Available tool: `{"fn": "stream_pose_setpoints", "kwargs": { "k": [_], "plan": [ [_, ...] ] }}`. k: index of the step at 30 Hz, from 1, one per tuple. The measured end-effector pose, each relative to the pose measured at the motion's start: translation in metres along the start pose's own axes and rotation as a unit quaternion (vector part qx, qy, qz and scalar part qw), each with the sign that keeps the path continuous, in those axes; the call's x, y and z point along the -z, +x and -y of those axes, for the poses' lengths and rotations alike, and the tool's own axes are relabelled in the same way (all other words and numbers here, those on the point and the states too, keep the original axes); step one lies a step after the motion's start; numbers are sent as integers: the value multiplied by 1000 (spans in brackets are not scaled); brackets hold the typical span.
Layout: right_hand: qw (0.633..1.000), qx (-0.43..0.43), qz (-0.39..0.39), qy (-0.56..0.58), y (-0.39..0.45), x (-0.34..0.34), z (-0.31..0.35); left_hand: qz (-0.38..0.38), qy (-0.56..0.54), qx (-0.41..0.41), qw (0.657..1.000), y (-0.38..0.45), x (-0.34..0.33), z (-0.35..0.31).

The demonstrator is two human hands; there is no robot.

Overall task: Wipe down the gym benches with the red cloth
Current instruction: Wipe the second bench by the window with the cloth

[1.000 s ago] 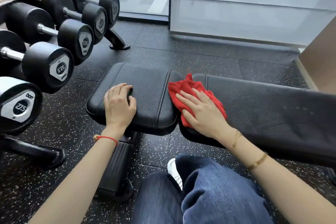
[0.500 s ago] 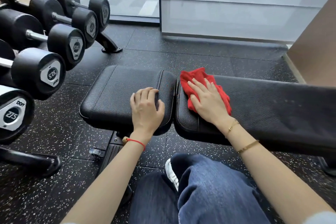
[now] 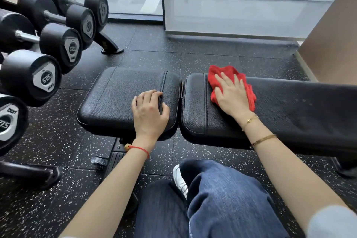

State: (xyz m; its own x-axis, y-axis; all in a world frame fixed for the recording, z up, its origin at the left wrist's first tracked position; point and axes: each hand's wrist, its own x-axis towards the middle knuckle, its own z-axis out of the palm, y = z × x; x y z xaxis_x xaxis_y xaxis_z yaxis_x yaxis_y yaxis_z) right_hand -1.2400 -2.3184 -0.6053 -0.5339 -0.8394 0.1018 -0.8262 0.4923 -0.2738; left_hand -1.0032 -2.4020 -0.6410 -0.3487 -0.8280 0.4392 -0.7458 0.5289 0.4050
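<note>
A black gym bench stretches across the middle, with a short seat pad [image 3: 116,94] on the left and a long back pad [image 3: 299,110] on the right. The red cloth [image 3: 216,75] lies bunched on the left part of the back pad. My right hand [image 3: 231,94] presses flat on the cloth, fingers spread, covering most of it. My left hand [image 3: 149,111] rests on the right end of the seat pad, fingers curled down onto the leather, holding nothing.
A rack of black dumbbells [image 3: 48,75] fills the left side, close to the seat pad. The bench's base [image 3: 116,160] sits on speckled rubber floor. My knees in blue jeans [image 3: 212,199] are below the bench. A frosted glass wall [image 3: 241,6] stands behind.
My right hand has slid the red cloth rightward, from the gap between the pads onto the back pad. My left hand has shifted right along the seat pad.
</note>
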Motion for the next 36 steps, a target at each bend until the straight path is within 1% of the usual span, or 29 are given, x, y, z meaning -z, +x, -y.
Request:
{"fn": "stream_pose_setpoints", "kwargs": {
  "k": [3, 5, 7, 9, 11, 14, 17, 19, 23, 25, 27, 30, 33, 36],
  "plan": [
    [996, 85, 23, 20, -15, -3, 17, -1, 1, -2, 1000, 1, 0, 2],
    [989, 143, 29, 25, -37, -2, 17, -2, -1, -2, 1000, 0, -1, 3],
    [985, 170, 28, 30, -55, 0, 7, -1, 0, -1, 1000, 0, -1, 3],
    [986, 160, 20, 31, -64, 3, -9, 0, 1, -2, 1000, 0, -1, 3],
    [991, 130, 6, 24, -65, 6, -26, 1, 3, -5, 1000, 0, 0, 2],
    [998, 62, -6, 0, -45, 8, -45, 5, 12, -8, 1000, -1, 0, 1],
    [1000, -8, 2, -15, -15, 8, -39, 15, 26, -12, 999, -2, 0, -1],
    [1000, 3, 9, -10, -7, 5, -23, 23, 29, -13, 999, -1, 1, -2],
    [994, 108, 29, 14, -31, -2, 8, 26, 30, -11, 999, -1, 2, -1],
    [987, 159, 33, 15, -51, -3, 9, 23, 21, -8, 999, 0, 3, -1],
    [983, 182, 37, 12, -66, 0, -1, 22, 18, -8, 1000, 1, 3, -1],
    [986, 164, 19, 3, -78, 8, -29, 23, 10, -4, 1000, 1, 2, 0],
    [995, 96, 6, -16, -70, 12, -50, 22, 7, -4, 1000, 0, 2, 1],
    [999, 23, 17, -38, -49, 11, -43, 27, 5, -2, 1000, 0, 3, 1]
  ]
}}
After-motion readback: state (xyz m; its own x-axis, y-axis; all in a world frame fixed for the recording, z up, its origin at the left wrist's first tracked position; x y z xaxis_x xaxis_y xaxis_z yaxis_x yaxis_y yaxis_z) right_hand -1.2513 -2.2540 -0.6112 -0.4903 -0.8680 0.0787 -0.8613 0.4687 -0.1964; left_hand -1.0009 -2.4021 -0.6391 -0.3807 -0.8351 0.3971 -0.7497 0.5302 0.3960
